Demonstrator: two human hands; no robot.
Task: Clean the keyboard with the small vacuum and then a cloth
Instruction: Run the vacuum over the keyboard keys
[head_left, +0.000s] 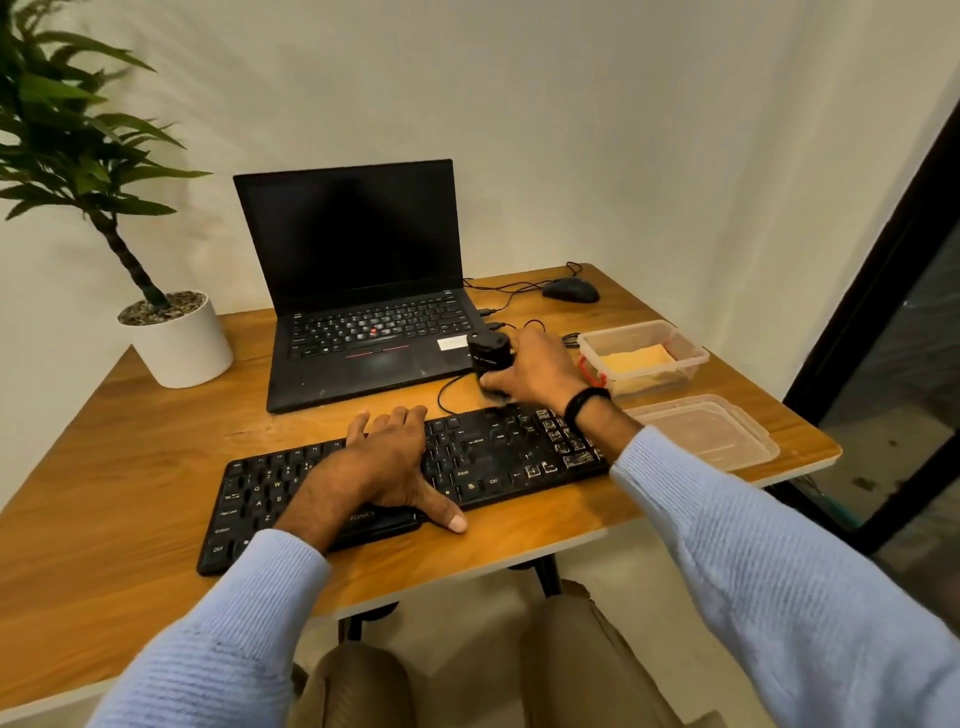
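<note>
**Vacuum gripped behind keyboard**

The right hand (535, 371) curls round the small black cylindrical vacuum (488, 353) just past the black plastic keyboard (493, 457)'s far edge. The left hand (387, 467) lies flat on the keys, fingers straight. The yellow cloth (636, 358) sits in a clear tub (693, 358) rightward; the wooden counter (130, 441) stretches wide leftward.

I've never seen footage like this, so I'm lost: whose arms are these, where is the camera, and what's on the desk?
No machine here: a person wears one camera on the head, so you look down at their own arms. The left hand rests flat on the black keyboard. The right hand grips the small vacuum, behind the keyboard beside the laptop. Also on the wooden table: a potted plant, a mouse, and an open plastic tub holding a yellow cloth, its lid alongside.
</note>
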